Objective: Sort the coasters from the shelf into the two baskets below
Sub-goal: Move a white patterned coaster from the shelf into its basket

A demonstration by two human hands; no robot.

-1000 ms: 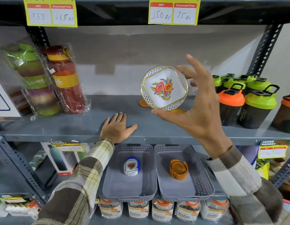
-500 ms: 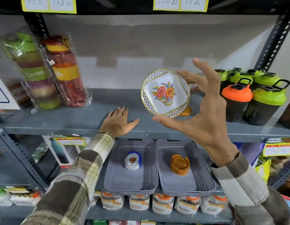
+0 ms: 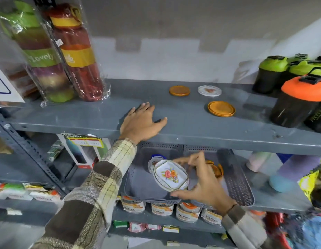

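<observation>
My right hand [image 3: 204, 186] holds a white floral coaster [image 3: 170, 175] with a gold rim, over the left grey basket [image 3: 138, 193] on the lower shelf. That basket holds a stack of white floral coasters [image 3: 153, 161]. The right grey basket [image 3: 235, 178] holds orange coasters [image 3: 218, 169], partly hidden behind my fingers. On the upper shelf [image 3: 192, 128] lie one orange coaster [image 3: 179, 90], a white floral coaster [image 3: 209, 90] and a small orange stack [image 3: 221, 108]. My left hand [image 3: 141, 121] rests flat on the shelf edge, empty.
Wrapped bottles [image 3: 75, 54] stand at the shelf's left, shaker bottles [image 3: 297, 97] with green and orange lids at its right. Jars [image 3: 162, 209] sit under the baskets. A slotted steel upright [image 3: 30, 155] runs down the left side.
My right hand has carried the white floral coaster down from in front of the upper shelf to just over the left basket. The view has tilted downward. My left hand has stayed put.
</observation>
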